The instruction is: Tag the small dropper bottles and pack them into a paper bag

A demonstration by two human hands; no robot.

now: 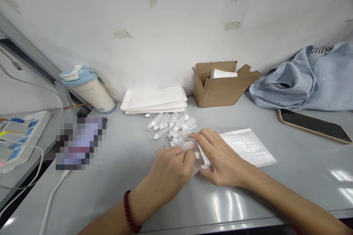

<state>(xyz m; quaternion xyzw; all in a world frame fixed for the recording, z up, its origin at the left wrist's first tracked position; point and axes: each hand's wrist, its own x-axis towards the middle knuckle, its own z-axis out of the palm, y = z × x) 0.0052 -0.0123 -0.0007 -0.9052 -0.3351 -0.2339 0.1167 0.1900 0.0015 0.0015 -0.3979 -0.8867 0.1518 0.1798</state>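
Observation:
A white bubble-lined envelope (pixel 248 147) lies on the grey table, its open end facing left. My right hand (pixel 220 158) grips that end, thumb below and fingers above. At the mouth of the envelope, my left hand (pixel 173 167), with a dark red bead bracelet (pixel 129 211) on the wrist, has its fingers closed on a small clear bottle whose white tip (pixel 196 155) shows at the opening. Part of this bottle is hidden by the fingers. Just beyond my hands is a heap of small clear bottles (pixel 164 121) with white caps and thin loops.
Behind the bottles lies a stack of white envelopes (pixel 154 97). An open cardboard box (pixel 220 90), a blue cloth bag (pixel 311 80) and a phone (pixel 314 125) are at the right. A tumbler (pixel 91 90), a blurred-out device (pixel 81 145) and a power strip (pixel 24 143) are left.

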